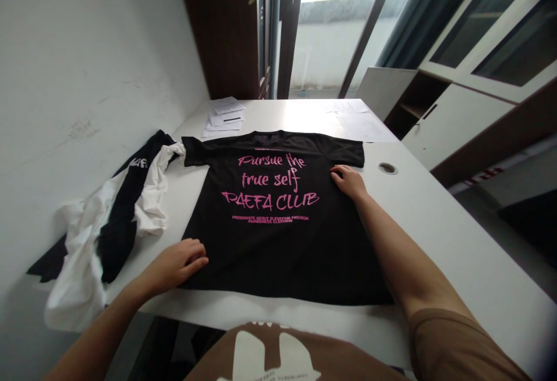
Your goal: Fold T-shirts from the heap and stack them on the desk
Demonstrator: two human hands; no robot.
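A black T-shirt (278,253) with pink lettering lies spread flat, its neck toward the far side of the table and its hem near me. At its left side edge, low down, my left hand (185,260) rests with fingers curled and closed on the cloth. My right hand (349,181) is at the right side edge just below the sleeve, its fingers drawn together on the fabric. The fingertips of both hands are partly hidden.
Crumpled white and black clothes (117,213) are heaped along the wall on the left, touching the left sleeve. Papers (224,117) lie at the back of the white table (435,224). A round cable hole (388,168) is right of the shirt. Cabinets (461,114) stand beyond.
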